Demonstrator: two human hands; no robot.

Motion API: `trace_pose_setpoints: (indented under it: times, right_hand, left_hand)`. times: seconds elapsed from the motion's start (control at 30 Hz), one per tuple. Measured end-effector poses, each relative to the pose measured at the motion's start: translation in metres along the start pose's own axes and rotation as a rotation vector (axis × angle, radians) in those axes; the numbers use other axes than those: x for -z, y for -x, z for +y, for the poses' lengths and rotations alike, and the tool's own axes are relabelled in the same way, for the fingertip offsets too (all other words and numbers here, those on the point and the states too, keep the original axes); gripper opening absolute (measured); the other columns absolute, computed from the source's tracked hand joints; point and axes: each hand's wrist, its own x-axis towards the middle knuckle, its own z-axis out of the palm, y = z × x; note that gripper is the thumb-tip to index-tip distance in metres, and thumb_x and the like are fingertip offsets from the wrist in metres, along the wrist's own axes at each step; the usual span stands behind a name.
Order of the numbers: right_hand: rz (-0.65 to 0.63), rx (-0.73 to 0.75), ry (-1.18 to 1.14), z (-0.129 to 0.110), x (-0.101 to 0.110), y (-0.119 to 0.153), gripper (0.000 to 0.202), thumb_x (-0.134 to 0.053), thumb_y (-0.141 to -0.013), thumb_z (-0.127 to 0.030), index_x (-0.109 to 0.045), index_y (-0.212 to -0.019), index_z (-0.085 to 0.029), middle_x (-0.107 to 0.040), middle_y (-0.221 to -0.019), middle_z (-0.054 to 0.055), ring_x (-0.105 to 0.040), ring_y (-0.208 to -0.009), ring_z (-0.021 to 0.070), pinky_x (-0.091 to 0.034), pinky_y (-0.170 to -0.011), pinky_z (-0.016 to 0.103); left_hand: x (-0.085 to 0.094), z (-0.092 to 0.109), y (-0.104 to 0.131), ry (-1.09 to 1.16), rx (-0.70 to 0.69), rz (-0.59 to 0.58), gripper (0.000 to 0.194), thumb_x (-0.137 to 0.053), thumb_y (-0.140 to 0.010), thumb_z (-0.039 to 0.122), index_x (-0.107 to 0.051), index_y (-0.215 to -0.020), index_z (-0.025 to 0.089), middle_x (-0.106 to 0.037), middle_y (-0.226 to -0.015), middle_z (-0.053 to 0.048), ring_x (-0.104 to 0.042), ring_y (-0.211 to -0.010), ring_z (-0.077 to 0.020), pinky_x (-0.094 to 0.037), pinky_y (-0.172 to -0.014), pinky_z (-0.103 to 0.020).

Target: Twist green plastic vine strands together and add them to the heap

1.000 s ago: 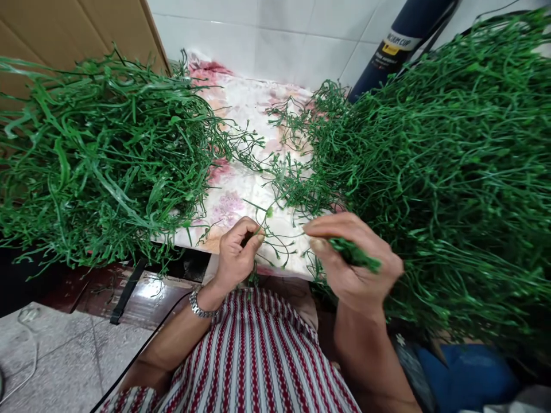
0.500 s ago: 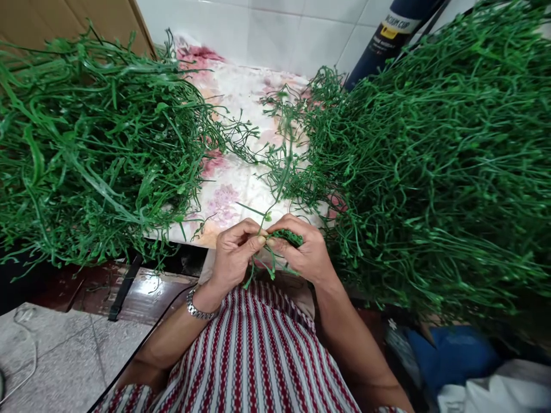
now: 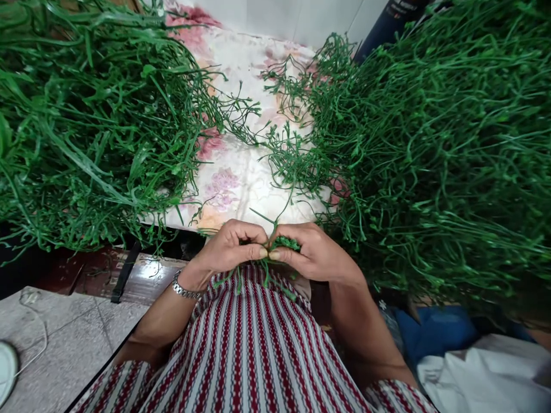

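Both hands meet in front of my striped clothing, thumbs and fingertips pinched together on thin green plastic stems. My left hand, with a metal watch on its wrist, grips them from the left. From the other side my right hand pinches the same stems, and a small green bunch shows inside its curled fingers. One thin stem rises above the fingertips; others hang below. The exact joint between the fingertips is hidden.
A large heap of green stems lies at the left, a bigger one at the right. Between them is a flowered cloth. A dark cylinder leans at the back. White cloth lies lower right.
The view has tilted down. My left hand has turned flatter, its wrist farther left, and both hands stay pinched together. The tall leafy stem above them no longer stands up in view.
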Motion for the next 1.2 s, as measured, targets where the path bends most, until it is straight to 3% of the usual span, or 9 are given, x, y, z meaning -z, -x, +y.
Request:
trace_pose_setpoints:
  times: [0.17,0.27,0.43,0.63,0.7,0.87,0.97,1.03,1.2]
  right_hand:
    - [-0.087,-0.091,-0.712,0.007,-0.015,0.0,0.027,-0.06,-0.078,-0.032,-0.054,-0.061,-0.012,-0.049,-0.055,-0.002,-0.042,-0.049,0.0067,-0.032,-0.047,0.02]
    - [-0.119,-0.119,-0.947,0.012,-0.025,-0.002,0.025,-0.063,-0.075,-0.029,-0.054,-0.059,-0.012,-0.051,-0.053,-0.001,-0.043,-0.047,0.0066,-0.03,-0.045,0.021]
    - [-0.07,0.119,-1.177,0.02,-0.027,-0.002,0.031,-0.059,-0.075,-0.036,-0.049,-0.053,-0.017,-0.043,-0.042,-0.004,-0.038,-0.037,0.0071,-0.029,-0.04,0.022]
    - [0.492,0.05,-0.643,0.011,-0.005,0.016,0.018,-0.058,-0.08,-0.032,-0.058,-0.072,-0.016,-0.051,-0.061,0.001,-0.05,-0.058,0.0141,-0.037,-0.055,0.028]
    - [0.574,0.04,-0.453,0.003,-0.001,0.018,0.017,-0.055,-0.083,-0.031,-0.057,-0.075,-0.017,-0.053,-0.067,0.002,-0.053,-0.063,0.0156,-0.039,-0.058,0.03]
    - [0.433,-0.022,-0.009,0.002,-0.015,0.002,0.005,-0.051,-0.083,-0.019,-0.052,-0.078,-0.018,-0.052,-0.075,0.003,-0.05,-0.07,0.0145,-0.039,-0.064,0.028]
    - [0.447,-0.015,0.096,0.012,-0.025,-0.004,0.005,-0.051,-0.081,-0.017,-0.049,-0.077,-0.018,-0.051,-0.075,0.002,-0.049,-0.072,0.0147,-0.04,-0.067,0.029]
    - [0.535,-0.027,0.096,0.014,-0.026,0.0,0.007,-0.051,-0.083,-0.02,-0.049,-0.075,-0.019,-0.05,-0.071,0.001,-0.049,-0.067,0.0142,-0.039,-0.063,0.028]
    - [1.019,0.032,0.055,-0.004,-0.011,0.017,0.013,-0.044,-0.089,-0.031,-0.047,-0.08,-0.022,-0.051,-0.065,0.002,-0.052,-0.061,0.0157,-0.041,-0.054,0.029]
  left_hand:
    - [-0.002,-0.008,0.002,0.339,0.099,-0.091,0.025,-0.069,-0.063,0.031,-0.056,-0.052,0.012,-0.043,-0.047,0.002,-0.031,-0.045,-0.0067,-0.024,-0.045,-0.022]
    - [-0.001,-0.014,0.005,0.419,0.113,-0.136,0.022,-0.072,-0.06,0.028,-0.06,-0.052,0.012,-0.047,-0.047,0.0,-0.035,-0.045,-0.0077,-0.025,-0.045,-0.023]
    - [0.001,-0.021,0.009,0.637,0.079,-0.115,0.027,-0.075,-0.055,0.032,-0.06,-0.047,0.012,-0.046,-0.04,0.0,-0.034,-0.035,-0.0062,-0.024,-0.038,-0.022]
    - [-0.002,-0.02,0.005,0.442,0.096,0.314,0.023,-0.074,-0.06,0.031,-0.06,-0.06,0.012,-0.05,-0.052,0.002,-0.034,-0.039,-0.0031,-0.025,-0.037,-0.017]
    - [-0.005,-0.021,0.002,0.324,0.04,0.396,0.022,-0.072,-0.065,0.03,-0.059,-0.062,0.013,-0.05,-0.055,0.003,-0.036,-0.04,-0.0028,-0.027,-0.037,-0.017]
    - [-0.016,-0.021,-0.002,0.116,-0.003,0.44,0.016,-0.067,-0.071,0.029,-0.059,-0.069,0.014,-0.047,-0.054,0.004,-0.038,-0.042,-0.0041,-0.029,-0.04,-0.017]
    - [-0.019,-0.019,-0.002,0.04,-0.007,0.456,0.016,-0.065,-0.072,0.027,-0.057,-0.067,0.014,-0.044,-0.051,0.005,-0.037,-0.042,-0.0043,-0.028,-0.042,-0.017]
    - [-0.017,-0.018,-0.003,0.011,-0.006,0.495,0.017,-0.065,-0.072,0.025,-0.055,-0.064,0.014,-0.043,-0.051,0.006,-0.036,-0.043,-0.0043,-0.027,-0.042,-0.017]
    - [-0.014,-0.019,-0.006,-0.058,-0.005,0.592,0.014,-0.06,-0.074,0.022,-0.053,-0.065,0.015,-0.043,-0.054,0.006,-0.036,-0.045,-0.0045,-0.029,-0.044,-0.017]
